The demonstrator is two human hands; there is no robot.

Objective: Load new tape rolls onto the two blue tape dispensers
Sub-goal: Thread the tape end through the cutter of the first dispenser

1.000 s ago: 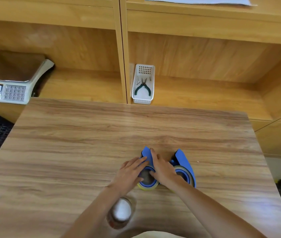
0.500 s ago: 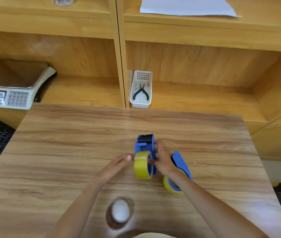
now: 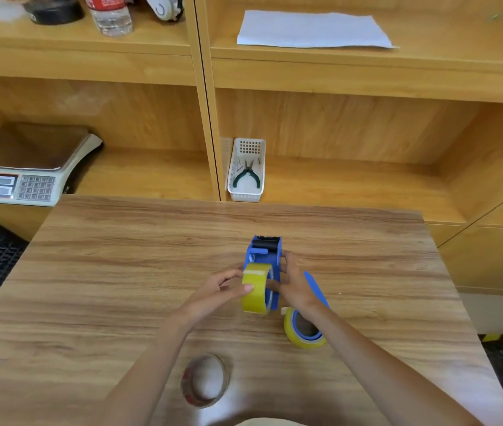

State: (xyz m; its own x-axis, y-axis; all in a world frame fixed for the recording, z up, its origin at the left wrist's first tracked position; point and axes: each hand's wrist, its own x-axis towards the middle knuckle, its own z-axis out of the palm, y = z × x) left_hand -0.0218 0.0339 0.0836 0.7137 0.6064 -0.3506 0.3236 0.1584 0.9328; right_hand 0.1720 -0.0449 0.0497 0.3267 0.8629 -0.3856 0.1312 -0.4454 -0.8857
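Clear, nearly spent tape roll lies nearest on the table. Second dispenser lies flat, loaded. Left hand pinches the yellow roll; right hand grips the upright dispenser at table centre.

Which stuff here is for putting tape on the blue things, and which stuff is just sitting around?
For the job:
- upright blue plastic tape dispenser, held by both hands
- yellow tape roll on it
- second blue dispenser, lying on the table
- its yellow roll

Just lying about:
- empty clear tape core
- white basket with green-handled pliers
- grey weighing scale
- white paper sheet
- clear plastic bottle
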